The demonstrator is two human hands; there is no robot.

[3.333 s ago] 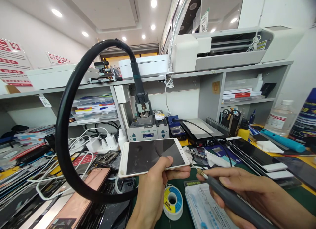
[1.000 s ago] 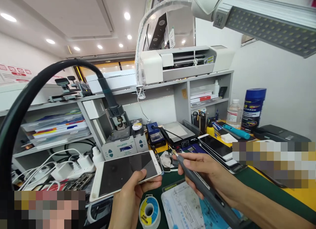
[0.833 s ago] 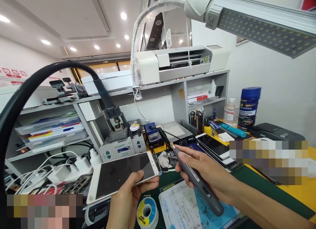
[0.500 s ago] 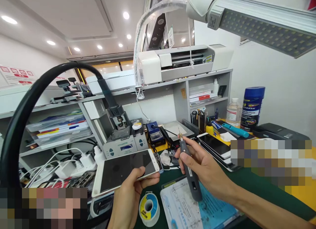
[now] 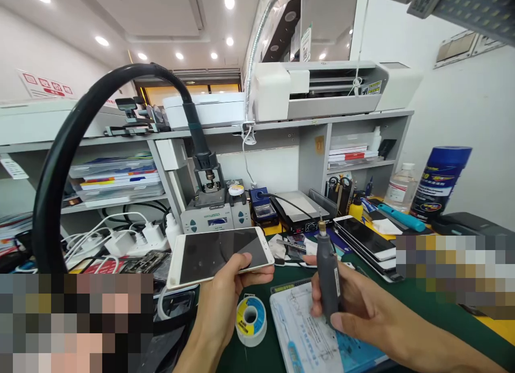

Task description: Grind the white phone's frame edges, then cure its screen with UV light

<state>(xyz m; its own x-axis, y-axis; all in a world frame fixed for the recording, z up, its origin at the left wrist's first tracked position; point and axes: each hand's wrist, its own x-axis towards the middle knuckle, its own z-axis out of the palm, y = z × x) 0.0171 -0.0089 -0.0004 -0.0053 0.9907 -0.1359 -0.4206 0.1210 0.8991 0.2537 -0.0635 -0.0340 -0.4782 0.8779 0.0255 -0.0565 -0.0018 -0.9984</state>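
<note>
the left hand (image 5: pixel 231 279) holds a white-edged phone (image 5: pixel 207 254) above the table (image 5: pixel 434 293), left of the middle, dark screen up and leaning toward the person; its thumb presses on the glass near the right end with the other fingers underneath, so they are clamped on that end. the right hand (image 5: pixel 356 303) has its fingers wrapped round the dark grey body of a pen-shaped tool (image 5: pixel 328 273), thumb low at the near end. that grip is what has just changed: half a second ago the thumb lay higher along the body, and now it sits at the bottom, the tool standing nearly upright. a few seconds ago its tip was by the phone's right edge; now it points up, well apart, so i judge no work is being done on the phone at this instant. the thin tip is hard to make out against the grey box (image 5: pixel 298 207) behind. a spool (image 5: pixel 241 323) stands near the left wrist, and a printed packet (image 5: pixel 303 324) lies below the tool.
</note>
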